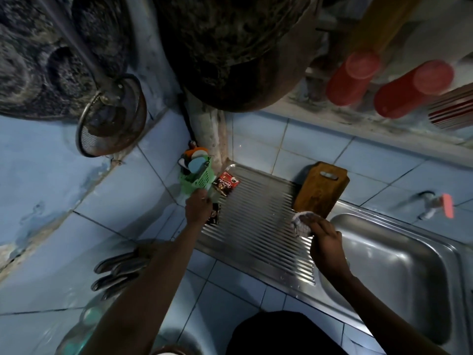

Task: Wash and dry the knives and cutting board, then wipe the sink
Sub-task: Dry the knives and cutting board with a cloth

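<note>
Seen from above, a steel sink [399,272] with a ribbed drainboard [258,221] sits in a blue tiled worktop [225,285]. The right hand [326,242] grips a pale scrubbing pad [302,222] at the drainboard's edge. The left hand [198,207] reaches beside a green caddy [195,176]; its grip is blurred and cannot be judged. A wooden cutting board [321,189] leans against the wall tiles. Knives [117,270] lie on the worktop at left.

Open ribbed drainboard [258,213] between green caddy [197,179] and leaning cutting board [321,190].
</note>
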